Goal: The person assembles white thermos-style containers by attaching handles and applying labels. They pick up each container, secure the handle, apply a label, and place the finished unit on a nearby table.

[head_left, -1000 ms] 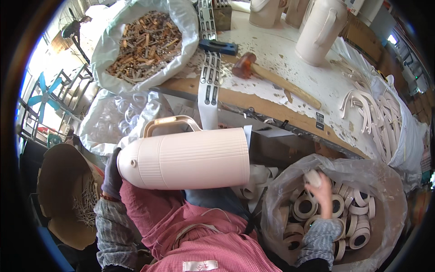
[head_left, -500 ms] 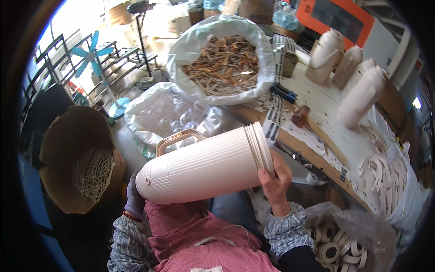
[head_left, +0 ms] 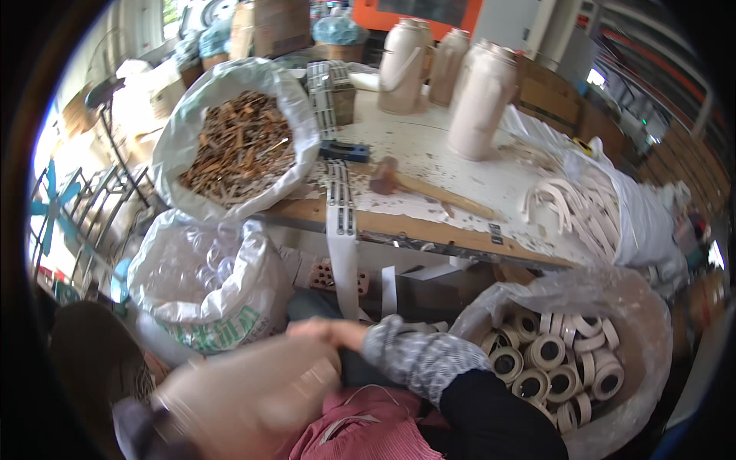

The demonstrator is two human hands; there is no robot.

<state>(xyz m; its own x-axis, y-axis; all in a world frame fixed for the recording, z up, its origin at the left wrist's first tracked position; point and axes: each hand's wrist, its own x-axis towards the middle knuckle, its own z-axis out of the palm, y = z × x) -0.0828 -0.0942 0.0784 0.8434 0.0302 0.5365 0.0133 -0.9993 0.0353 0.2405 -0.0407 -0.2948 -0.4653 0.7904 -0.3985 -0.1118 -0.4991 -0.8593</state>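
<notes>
While other flasks (head_left: 483, 107) stand on the desk (head_left: 418, 146), this flask (head_left: 249, 387), maybe not finished, tilts between left hand (head_left: 144, 429) and right hand (head_left: 330, 332) by the apron (head_left: 368, 433); too blurry to tell if fingers pinch.

Large green characters, with smaller lettering beside them, ran across the creased front of the white plastic sack (head_left: 261, 287) holding clear plastic rings (head_left: 218, 268). A small dark tag (head_left: 496, 234) on the worktable's (head_left: 429, 225) front edge bore pale marks too tiny to read.
</notes>
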